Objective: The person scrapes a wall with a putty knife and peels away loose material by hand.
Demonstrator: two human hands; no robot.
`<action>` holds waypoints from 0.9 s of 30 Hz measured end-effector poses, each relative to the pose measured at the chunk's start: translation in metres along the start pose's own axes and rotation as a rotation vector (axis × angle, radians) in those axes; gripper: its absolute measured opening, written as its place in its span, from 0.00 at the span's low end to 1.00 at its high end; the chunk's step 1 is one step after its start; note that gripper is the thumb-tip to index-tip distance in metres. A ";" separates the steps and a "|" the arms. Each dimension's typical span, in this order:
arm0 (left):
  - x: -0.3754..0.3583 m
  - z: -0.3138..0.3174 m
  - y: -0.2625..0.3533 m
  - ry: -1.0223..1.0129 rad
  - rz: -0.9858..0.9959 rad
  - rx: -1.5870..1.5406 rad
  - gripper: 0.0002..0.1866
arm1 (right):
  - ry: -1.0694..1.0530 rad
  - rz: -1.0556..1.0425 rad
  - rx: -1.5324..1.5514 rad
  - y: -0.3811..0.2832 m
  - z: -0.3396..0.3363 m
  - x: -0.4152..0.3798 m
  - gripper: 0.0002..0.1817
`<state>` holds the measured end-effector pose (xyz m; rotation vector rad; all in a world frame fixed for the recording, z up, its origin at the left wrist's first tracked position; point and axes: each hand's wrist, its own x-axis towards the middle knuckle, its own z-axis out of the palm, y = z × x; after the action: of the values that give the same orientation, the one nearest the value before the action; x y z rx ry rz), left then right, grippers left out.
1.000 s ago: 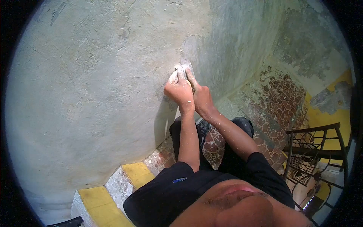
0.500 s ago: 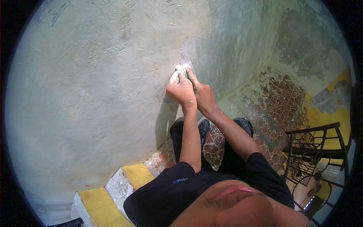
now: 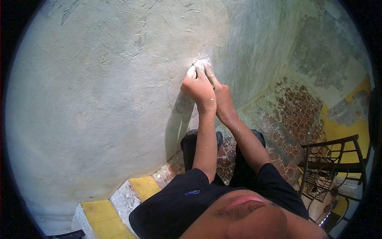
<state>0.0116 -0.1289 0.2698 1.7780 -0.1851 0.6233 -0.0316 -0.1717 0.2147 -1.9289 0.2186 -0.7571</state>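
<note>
Both of my hands are pressed together at the grey plaster wall (image 3: pixel 119 87), holding a flat scraper (image 3: pixel 205 60). Its pale, dusty blade lies against the wall, just past my fingertips. My left hand (image 3: pixel 199 87) is closed, with fingers pushed onto the blade and whitish residue around them. Close alongside, my right hand (image 3: pixel 221 95) is also closed on the tool, one finger stretched along the blade. The handle is hidden behind my hands. White flecks dot both wrists and forearms.
Yellow-topped steps (image 3: pixel 104 215) go down at lower left. Beneath me is a brown stone-patterned floor (image 3: pixel 298 101) marked with plaster debris. A dark metal railing (image 3: pixel 332 159) stands to the right. A yellow wall section (image 3: pixel 342 127) with peeling patches is behind it.
Both hands and the scraper have slid a little up and to the right along the wall. The grip looks the same.
</note>
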 end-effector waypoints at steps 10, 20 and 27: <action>0.040 0.030 0.049 -0.146 0.171 -0.066 0.10 | 0.192 -0.068 0.168 -0.033 -0.019 0.047 0.39; -0.032 -0.008 -0.071 -0.686 -0.218 -0.289 0.15 | 0.231 0.334 -0.123 0.070 -0.023 0.029 0.46; -0.017 -0.017 -0.083 -0.874 -0.384 -0.381 0.24 | 0.185 0.279 -0.144 0.058 -0.047 0.013 0.42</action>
<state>0.0277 -0.0908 0.1941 1.5436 -0.5019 -0.4687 -0.0393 -0.2405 0.1836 -1.9093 0.6575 -0.7477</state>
